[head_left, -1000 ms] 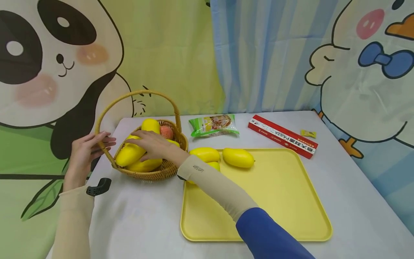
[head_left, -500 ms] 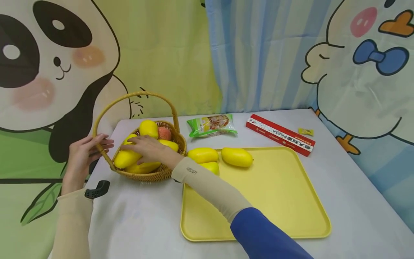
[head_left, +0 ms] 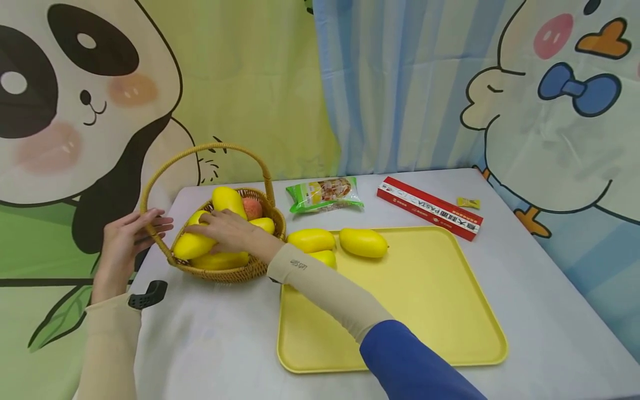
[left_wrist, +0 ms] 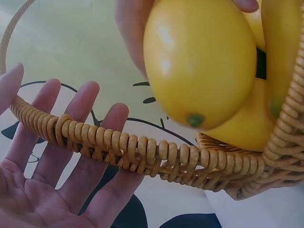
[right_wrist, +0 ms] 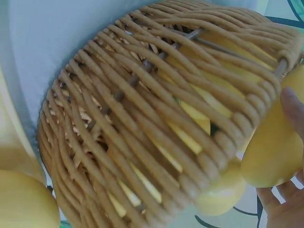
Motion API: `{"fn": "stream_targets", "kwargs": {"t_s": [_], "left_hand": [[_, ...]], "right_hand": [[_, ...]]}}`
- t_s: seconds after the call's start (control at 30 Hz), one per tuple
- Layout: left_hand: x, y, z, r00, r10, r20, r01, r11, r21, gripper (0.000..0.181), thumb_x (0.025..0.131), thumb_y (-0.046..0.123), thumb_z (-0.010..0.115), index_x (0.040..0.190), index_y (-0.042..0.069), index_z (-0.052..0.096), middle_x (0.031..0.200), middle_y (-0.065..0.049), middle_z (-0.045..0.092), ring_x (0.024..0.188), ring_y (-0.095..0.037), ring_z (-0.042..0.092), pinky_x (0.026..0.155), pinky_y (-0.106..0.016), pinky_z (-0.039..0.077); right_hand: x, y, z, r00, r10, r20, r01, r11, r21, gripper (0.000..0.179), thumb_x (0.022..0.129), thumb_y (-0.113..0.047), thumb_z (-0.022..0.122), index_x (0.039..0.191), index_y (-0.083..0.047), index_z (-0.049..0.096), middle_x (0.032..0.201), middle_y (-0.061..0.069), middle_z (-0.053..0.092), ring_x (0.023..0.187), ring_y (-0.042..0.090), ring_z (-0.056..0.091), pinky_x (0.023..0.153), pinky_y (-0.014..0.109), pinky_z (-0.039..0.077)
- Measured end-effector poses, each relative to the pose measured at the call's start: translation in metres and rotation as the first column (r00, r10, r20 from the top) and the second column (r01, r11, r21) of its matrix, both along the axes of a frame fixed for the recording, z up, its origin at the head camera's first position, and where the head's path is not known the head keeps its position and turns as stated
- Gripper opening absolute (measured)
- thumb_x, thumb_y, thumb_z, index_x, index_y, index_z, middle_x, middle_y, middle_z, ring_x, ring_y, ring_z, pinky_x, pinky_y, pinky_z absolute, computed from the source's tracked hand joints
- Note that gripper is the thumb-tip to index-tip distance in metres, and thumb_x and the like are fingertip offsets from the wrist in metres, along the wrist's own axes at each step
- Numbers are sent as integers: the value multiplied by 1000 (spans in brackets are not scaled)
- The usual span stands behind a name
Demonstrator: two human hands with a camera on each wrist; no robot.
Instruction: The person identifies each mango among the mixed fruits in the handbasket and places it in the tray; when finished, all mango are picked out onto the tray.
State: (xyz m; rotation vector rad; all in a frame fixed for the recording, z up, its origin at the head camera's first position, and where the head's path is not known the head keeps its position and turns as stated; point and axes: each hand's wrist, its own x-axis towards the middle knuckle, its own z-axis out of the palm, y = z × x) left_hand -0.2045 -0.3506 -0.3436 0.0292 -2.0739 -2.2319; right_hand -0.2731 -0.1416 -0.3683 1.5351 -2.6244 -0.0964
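A wicker basket [head_left: 240, 274] with an arched handle stands on the left of the table, filled with yellow mangoes and one reddish round fruit [head_left: 252, 208]. My right hand [head_left: 232, 230] reaches in from the right and holds a mango [head_left: 192, 246] at the left side. That mango [left_wrist: 199, 61] fills the top of the left wrist view, fingers on both sides of it. My left hand [head_left: 122, 239] is beside the basket's left end, at the handle's base. In the left wrist view its fingers [left_wrist: 78, 104] extend, nearly straight, behind the woven rim [left_wrist: 142, 149].
A yellow tray [head_left: 400, 311] lies right of the basket, with mangoes [head_left: 363, 243] along its far left. Behind it are a green snack packet [head_left: 327, 194], a red pasta box [head_left: 430, 207] and a small yellow packet [head_left: 468, 203]. Printed curtains hang behind the table.
The head view has turned slightly right. My right hand has shifted a little, so more of the upper mango shows. My left hand stays at the handle.
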Motion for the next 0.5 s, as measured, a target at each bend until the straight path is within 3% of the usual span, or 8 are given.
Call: {"fn": "stream_targets", "kwargs": {"t_s": [0.5], "left_hand": [[0, 2, 2, 999, 25, 26, -24, 999, -22, 19, 93, 30, 63, 102, 18, 74, 85, 5, 75, 79, -8, 72, 70, -18, 55]], "right_hand": [[-4, 50, 12, 999, -4, 48, 10, 993, -119, 70, 90, -40, 66, 150, -24, 33, 136, 4, 49, 119, 16, 49, 101, 28, 39]]}}
